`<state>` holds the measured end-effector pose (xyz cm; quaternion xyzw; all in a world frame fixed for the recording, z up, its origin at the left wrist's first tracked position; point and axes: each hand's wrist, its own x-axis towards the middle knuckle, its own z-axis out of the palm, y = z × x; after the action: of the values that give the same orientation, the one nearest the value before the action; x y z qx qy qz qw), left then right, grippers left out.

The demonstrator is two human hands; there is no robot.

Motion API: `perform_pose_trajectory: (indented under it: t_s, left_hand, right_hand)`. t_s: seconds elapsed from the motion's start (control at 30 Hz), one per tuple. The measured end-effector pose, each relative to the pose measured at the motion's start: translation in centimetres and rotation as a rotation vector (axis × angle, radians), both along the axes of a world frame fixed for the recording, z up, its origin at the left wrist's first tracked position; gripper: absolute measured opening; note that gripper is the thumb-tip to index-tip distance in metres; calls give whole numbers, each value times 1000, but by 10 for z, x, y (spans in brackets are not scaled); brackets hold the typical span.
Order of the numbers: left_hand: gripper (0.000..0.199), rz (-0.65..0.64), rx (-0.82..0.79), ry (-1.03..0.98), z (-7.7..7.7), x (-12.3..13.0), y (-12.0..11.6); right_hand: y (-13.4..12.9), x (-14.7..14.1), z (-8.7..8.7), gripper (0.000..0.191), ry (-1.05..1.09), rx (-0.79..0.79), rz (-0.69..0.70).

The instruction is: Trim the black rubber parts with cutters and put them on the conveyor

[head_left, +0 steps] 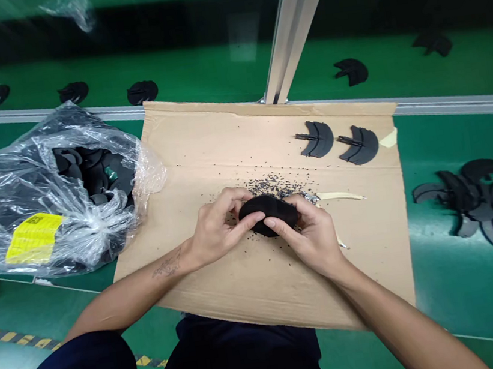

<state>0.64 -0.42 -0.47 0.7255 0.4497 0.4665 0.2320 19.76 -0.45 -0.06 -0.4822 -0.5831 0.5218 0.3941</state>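
Observation:
A rounded black piece is held between both hands above the cardboard sheet. My left hand grips its left side, thumb on top. On its right side, my right hand pinches it the same way, with the two thumbs almost touching. Small black crumbs are scattered on the cardboard just beyond the piece. A cutting tool with pale yellow handles lies beside and partly behind my right hand. Two curved black parts rest near the cardboard's back right.
At the left sits a clear plastic bag of black parts with a yellow label. A pile of black parts lies on the green table at the right. Behind the cardboard stand glass panels and a metal post.

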Motion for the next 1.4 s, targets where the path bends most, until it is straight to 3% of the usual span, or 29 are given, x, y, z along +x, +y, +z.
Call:
perform_pose_trajectory:
  t_s: [0.63, 0.87, 1.03, 1.2, 1.4]
  left_hand:
    - [23, -29, 85, 45, 1, -3, 0]
    - [25, -57, -91, -4, 7, -3, 3]
    - [20, -156, 62, 47, 11, -8, 7]
    - [26, -216, 79, -24, 11, -11, 9]
    - [24, -313, 128, 67, 16, -19, 11]
  right_hand:
    - [0, 1, 1, 27, -21, 64, 17]
    - [-1, 3, 1, 20, -100, 204, -4]
    - [1, 7, 1, 7, -233, 375, 92]
    - [0, 8, -1, 17, -269, 573, 137]
    - [0, 9, -5, 22, -245, 651, 159]
